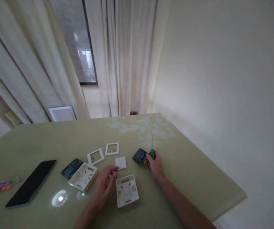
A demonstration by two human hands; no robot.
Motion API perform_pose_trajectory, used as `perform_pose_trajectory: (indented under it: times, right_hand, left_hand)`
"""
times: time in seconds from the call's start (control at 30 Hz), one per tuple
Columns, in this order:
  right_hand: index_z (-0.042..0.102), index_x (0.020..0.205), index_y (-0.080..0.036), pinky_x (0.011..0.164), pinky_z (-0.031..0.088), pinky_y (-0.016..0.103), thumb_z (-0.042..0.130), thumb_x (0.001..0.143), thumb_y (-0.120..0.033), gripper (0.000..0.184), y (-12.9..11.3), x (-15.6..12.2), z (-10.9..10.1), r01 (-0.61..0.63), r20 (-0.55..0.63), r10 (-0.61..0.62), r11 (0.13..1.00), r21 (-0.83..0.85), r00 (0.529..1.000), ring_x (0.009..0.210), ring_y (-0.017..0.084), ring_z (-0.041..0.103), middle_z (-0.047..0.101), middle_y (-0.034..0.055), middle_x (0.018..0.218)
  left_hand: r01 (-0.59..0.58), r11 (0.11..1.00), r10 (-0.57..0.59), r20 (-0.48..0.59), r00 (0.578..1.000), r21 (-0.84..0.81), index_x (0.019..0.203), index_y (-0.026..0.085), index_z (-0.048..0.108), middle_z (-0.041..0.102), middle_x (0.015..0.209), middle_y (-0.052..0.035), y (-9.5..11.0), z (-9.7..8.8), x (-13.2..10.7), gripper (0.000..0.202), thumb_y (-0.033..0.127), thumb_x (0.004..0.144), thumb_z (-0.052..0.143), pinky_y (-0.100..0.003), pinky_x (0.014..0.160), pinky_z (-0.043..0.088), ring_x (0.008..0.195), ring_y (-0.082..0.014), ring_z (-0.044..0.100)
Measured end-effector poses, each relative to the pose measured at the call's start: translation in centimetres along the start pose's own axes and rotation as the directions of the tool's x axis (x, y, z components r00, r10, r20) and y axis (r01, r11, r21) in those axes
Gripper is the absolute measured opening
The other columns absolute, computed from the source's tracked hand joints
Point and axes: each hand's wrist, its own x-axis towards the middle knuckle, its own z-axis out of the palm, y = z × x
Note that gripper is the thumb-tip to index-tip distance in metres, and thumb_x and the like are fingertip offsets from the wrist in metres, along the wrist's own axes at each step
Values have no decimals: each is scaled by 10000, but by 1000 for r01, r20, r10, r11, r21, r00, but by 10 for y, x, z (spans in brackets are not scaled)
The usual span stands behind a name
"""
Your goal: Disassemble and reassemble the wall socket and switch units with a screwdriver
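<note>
My right hand (155,164) is closed around the green handle of a screwdriver (152,154), whose thin shaft points away from me. The thumb and fingers of that hand also touch the corner of a dark square switch module (140,156). My left hand (104,183) is curved with thumb and forefinger slightly apart, its fingertips at the near edge of a white square cover plate (121,163). Just right of it lies a white square wall box (127,190), open side up. Whether the left fingertips touch the plate is hard to tell.
Left of my left hand, another white box (83,176) leans on a second dark module (72,168). Two white frames (95,156) (112,149) lie beyond, small screws inside them. A black tablet (31,183) and colourful small pieces (5,185) sit farther left. A wall borders the table's right.
</note>
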Motion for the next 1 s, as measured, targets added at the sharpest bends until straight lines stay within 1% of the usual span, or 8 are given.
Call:
perform_pose_trajectory:
  times: [0.07,0.17,0.27,0.37,0.47,0.63,0.8,1.0]
  right_hand:
    - [610,864,-246,471,380,271,781,825,-557,357,1,-1,1,21,15,-20,998,-56,1000,554,215,664,711,12,673]
    - [708,921,-217,497,437,298,786,827,-605,407,1,-5,2,56,86,-45,990,-133,995,654,265,751,773,62,797]
    - [751,919,-194,605,525,324,798,848,-590,405,1,-8,5,108,152,-78,974,-198,985,668,232,745,765,48,794]
    - [734,908,-182,688,558,325,801,897,-547,371,1,-10,7,152,191,-108,960,-237,976,653,172,703,731,3,759]
    - [681,884,-182,610,531,282,783,934,-543,378,0,-14,6,158,206,-108,957,-242,973,558,117,620,725,-13,773]
    - [588,857,-213,441,415,247,690,936,-625,432,-2,-37,-8,132,133,-105,968,-214,986,457,91,479,676,-19,772]
    - [578,876,-238,435,443,265,711,868,-605,390,-2,-71,-21,142,97,-123,963,-229,988,515,132,497,562,-40,738]
    - [602,869,-236,545,430,265,779,831,-495,316,-3,-80,-22,214,131,-183,932,-293,974,602,145,481,521,-52,694]
  left_hand:
    - [-94,995,87,144,986,41,1232,341,783,752,1254,-138,6,-2,-1,335,556,1005,662,-553,1093,536,1224,-405,661]
    - [-223,969,170,367,915,104,1410,327,720,677,1427,-152,10,1,-6,542,543,917,789,-572,1183,493,1372,-422,580]
    - [-283,944,183,446,876,168,1502,327,645,604,1528,-138,6,11,-9,681,459,866,851,-552,1199,502,1447,-398,533]
    - [-310,928,200,421,885,209,1528,336,605,560,1597,-117,-3,23,-11,764,356,820,892,-535,1225,499,1505,-377,496]
    - [-325,905,224,342,913,274,1557,279,568,573,1600,-128,-14,32,-9,786,385,845,882,-492,1220,523,1484,-344,543]
    - [-271,859,206,192,960,433,1496,212,626,675,1495,-121,-34,35,4,422,247,1113,453,-462,1220,522,1416,-267,621]
    - [-225,814,148,183,972,535,1530,195,645,628,1609,-124,-43,32,11,743,-94,910,355,-541,1202,521,1489,-309,579]
    - [-244,755,112,248,962,608,1531,197,666,600,1644,-112,-39,36,12,734,-96,924,376,-498,1232,502,1534,-294,550]
